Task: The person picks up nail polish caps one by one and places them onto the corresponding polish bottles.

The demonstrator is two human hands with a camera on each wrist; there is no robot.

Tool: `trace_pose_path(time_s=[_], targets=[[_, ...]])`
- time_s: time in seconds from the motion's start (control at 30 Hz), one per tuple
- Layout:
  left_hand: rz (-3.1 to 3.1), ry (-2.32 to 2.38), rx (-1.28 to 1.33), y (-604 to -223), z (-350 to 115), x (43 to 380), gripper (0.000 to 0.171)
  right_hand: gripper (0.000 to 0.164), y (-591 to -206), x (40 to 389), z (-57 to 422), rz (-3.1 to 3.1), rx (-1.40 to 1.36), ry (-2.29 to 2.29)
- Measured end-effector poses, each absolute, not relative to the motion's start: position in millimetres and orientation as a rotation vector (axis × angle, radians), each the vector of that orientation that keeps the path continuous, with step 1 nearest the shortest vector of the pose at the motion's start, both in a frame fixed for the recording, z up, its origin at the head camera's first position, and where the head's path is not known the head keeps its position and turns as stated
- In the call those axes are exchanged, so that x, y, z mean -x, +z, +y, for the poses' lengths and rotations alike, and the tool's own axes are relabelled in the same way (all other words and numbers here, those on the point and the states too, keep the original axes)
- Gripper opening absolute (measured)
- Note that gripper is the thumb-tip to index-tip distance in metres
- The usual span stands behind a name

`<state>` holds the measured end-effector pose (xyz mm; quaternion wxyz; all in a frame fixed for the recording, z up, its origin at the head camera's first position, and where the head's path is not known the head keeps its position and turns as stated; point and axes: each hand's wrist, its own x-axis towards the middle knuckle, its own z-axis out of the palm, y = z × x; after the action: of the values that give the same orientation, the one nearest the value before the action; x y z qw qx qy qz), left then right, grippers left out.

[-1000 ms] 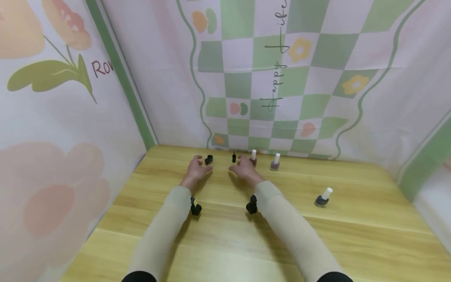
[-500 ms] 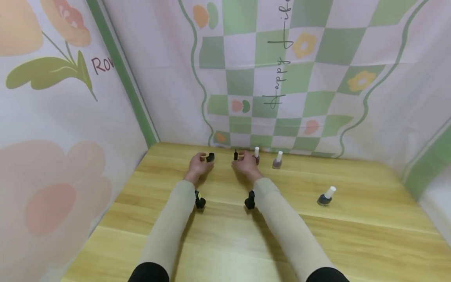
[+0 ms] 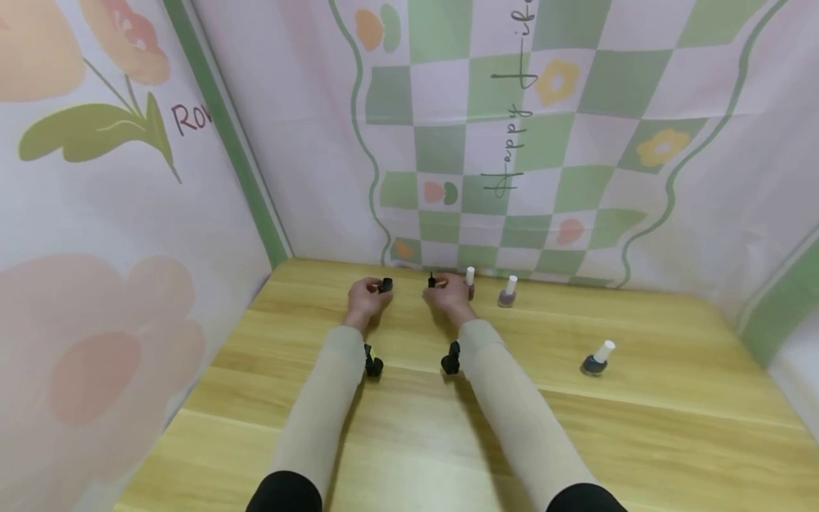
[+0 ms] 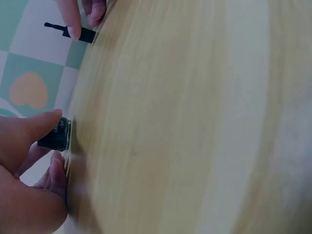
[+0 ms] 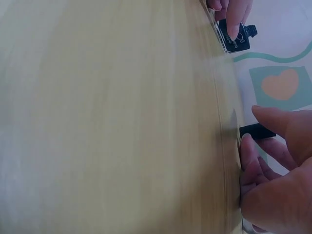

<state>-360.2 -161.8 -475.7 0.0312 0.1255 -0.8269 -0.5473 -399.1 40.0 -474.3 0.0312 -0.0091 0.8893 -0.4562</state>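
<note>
My left hand (image 3: 365, 297) grips a dark nail polish bottle (image 3: 386, 285) near the table's back edge. The left wrist view shows the thumb against the dark, labelled side of the bottle (image 4: 57, 135); its bare threaded neck appears in the right wrist view. A hand's width to the right, my right hand (image 3: 450, 293) pinches a black nail polish cap (image 3: 431, 282) between thumb and fingers. This cap stands upright at the table surface, its brush pointing up. Part of the cap (image 5: 261, 131) is hidden behind the fingers in the right wrist view.
Just behind my right hand stands a white-capped nail polish bottle (image 3: 470, 279), partly hidden. A mauve bottle (image 3: 507, 293) is to its right, and a dark bottle (image 3: 595, 359) stands nearer on the right. A printed curtain (image 3: 441, 149) rises behind the wooden table (image 3: 409, 434).
Both hands have closed in: the left fingers now hold the bottle, and the right fingers pinch the cap. One second ago both hands were spread beside them. The head view has shifted slightly.
</note>
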Motion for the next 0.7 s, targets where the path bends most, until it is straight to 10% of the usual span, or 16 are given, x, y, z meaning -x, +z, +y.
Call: trace_pose_path(time_s=[0.7], targets=[[-2.516,-1.646,-0.559,-476.4,-156.3,366.9,0.036,0.040,-469.5,395.5,33.3,2.786,-0.067,-1.409]])
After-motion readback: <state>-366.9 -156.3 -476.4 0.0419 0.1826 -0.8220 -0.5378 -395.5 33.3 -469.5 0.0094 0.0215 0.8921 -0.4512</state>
